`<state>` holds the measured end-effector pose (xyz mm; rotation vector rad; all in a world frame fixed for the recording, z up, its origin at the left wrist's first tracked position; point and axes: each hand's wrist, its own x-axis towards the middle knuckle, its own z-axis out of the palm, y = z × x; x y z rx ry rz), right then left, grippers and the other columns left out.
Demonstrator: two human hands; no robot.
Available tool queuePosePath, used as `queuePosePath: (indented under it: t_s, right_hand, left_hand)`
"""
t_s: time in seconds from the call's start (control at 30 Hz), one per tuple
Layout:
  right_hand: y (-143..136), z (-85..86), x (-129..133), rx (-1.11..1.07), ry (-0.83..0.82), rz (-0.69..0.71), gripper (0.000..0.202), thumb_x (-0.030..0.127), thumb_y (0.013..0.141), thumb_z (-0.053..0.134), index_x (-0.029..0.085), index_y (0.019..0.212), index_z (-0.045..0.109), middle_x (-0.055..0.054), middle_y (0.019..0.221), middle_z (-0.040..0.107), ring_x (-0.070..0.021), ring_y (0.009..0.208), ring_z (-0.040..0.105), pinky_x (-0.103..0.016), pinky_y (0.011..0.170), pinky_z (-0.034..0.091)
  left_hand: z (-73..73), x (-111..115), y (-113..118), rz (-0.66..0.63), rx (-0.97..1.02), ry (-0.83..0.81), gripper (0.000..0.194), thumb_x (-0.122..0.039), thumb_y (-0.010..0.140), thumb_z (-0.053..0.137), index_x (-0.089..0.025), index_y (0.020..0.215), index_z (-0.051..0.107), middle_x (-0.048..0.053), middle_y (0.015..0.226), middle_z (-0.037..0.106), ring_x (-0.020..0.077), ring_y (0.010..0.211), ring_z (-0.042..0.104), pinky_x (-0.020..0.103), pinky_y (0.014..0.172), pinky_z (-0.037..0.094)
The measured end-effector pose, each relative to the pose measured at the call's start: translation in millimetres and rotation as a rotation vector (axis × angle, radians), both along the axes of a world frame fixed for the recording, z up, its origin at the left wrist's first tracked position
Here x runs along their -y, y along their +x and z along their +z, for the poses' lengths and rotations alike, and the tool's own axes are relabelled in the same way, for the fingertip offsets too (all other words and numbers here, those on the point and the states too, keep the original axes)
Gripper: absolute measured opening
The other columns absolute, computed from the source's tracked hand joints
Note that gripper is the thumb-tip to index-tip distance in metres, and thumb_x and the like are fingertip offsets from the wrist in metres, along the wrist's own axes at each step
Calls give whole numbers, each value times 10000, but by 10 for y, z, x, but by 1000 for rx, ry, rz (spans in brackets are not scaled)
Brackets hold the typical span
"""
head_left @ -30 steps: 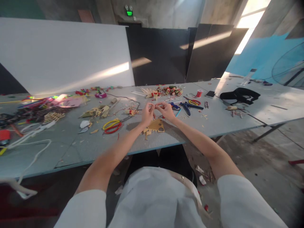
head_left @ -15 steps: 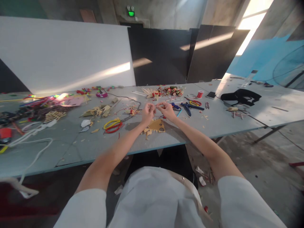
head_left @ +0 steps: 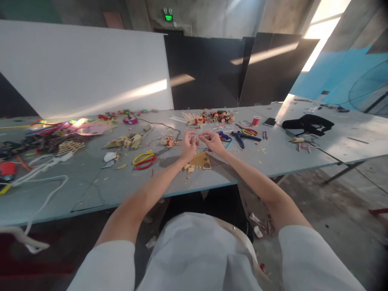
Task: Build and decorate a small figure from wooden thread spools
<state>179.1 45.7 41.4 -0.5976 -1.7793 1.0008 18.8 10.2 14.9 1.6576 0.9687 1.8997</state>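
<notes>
My left hand (head_left: 189,144) and my right hand (head_left: 211,141) meet above the middle of the table, fingertips pinched close together. Whatever lies between their fingers is too small to make out. Below them lies a tan cardboard piece (head_left: 200,161) with round holes and ragged edges. Left of my left hand are a small red-banded roll (head_left: 167,142) and scissors with one yellow and one red handle (head_left: 144,160). Just beyond my right hand rests a blue glue gun (head_left: 224,136), partly hidden, and next to it dark blue pliers (head_left: 239,139).
Red-and-green rolls (head_left: 222,116) lie heaped at the back. A red thread spool (head_left: 256,120), a phone (head_left: 269,121) and a black cloth item (head_left: 307,123) sit to the right. Cardboard scraps (head_left: 125,141) and a white cable (head_left: 45,165) are on the left. Tall black panels (head_left: 206,72) stand behind.
Both hands stay over the same spot with only slight finger movement. The view has shifted very slightly; the things on the table lie as before.
</notes>
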Motion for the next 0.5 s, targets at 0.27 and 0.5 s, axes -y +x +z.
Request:
queuePosePath:
  t_s: [0.27,0.5]
  right_hand:
    - [33,34,16,72,37,2,568,682,880,736,140,1037,676,12,657,619,-80,524,355,-235,494,227]
    - [66,84,63,122,94,-15,558,698,902,697,151,1010,688,45,606,509,-87,522,271,-257,500,188]
  left_hand:
    - [-47,-54,-13,-26,-17,-24,431,-617,1025,620,-240,1233,615,-53,613,541,122,496,483,241,502,365]
    - [-54,-50,-25,-52,8,-69,452,-668,985,647,-244,1135,603,-51,589,551,121,473,464,233,477,326]
